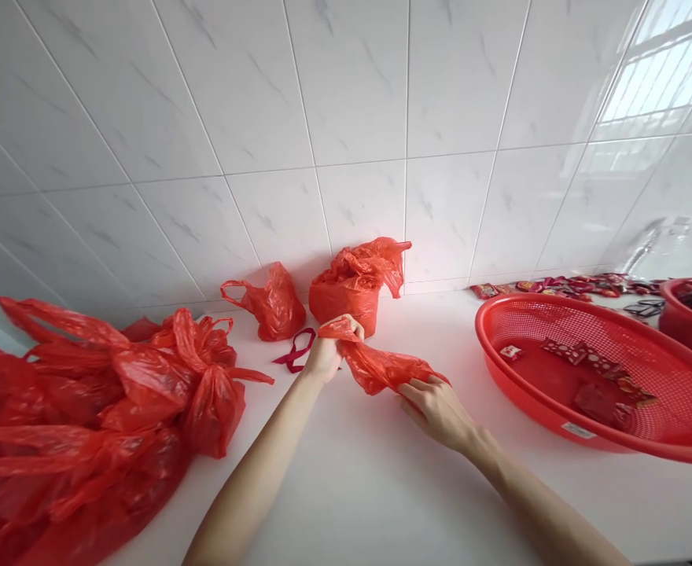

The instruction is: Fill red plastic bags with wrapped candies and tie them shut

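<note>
A thin red plastic bag (381, 369) is stretched between my two hands above the white tabletop. My left hand (329, 350) is closed round one end of it. At the other end, my right hand (437, 405) grips the plastic, its fingertips partly hidden by the folds. Just behind my left hand stands a small red bucket (346, 303) with crumpled red bags (375, 263) heaped on top. Beside it lies a dark red ribbon loop (295, 354), and behind that a small filled red bag (276, 306) leans near the wall.
A large pile of red plastic bags (115, 424) takes up the left side. On the right sits a wide red mesh basket (499, 377) holding several small packets (582, 358). Farther back, more wrapped packets (582, 284) line the tiled wall (358, 94), beside a second red container (685, 326).
</note>
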The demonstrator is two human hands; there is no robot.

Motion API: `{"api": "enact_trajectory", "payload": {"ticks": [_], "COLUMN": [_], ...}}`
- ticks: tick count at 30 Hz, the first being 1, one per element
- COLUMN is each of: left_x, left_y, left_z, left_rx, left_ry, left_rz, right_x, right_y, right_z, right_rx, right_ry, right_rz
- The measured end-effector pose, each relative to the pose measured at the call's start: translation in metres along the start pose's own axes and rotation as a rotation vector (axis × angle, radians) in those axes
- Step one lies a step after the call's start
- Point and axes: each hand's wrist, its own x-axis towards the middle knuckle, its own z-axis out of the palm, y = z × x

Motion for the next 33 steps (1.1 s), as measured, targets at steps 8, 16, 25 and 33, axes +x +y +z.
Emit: {"api": "enact_trajectory", "payload": {"ticks": [8, 16, 25, 33], "left_x": [0.006, -0.029, -0.04, -0.02], "left_y": [0.01, 0.009, -0.044, -0.057], "left_z": [-0.032, 0.009, 0.036, 0.026], "left_rx": [0.428, 1.08, 1.49, 1.408], "left_ry": [0.132, -0.346, -0.598, -0.375], "left_rz": [0.059, 0.336, -0.119, 0.032], "right_x": [-0.001, -0.007, -0.018, -0.011], "right_y": [0.012, 0.009, 0.014, 0.005], "right_z": [-0.006, 0.004, 0.019, 0.012], "right_rx": [-0.111, -0.175, -0.213, -0.059], "right_ry": [-0.117, -0.357, -0.228, -0.141], "right_rz": [0.496, 0.519, 0.348, 0.211]}}
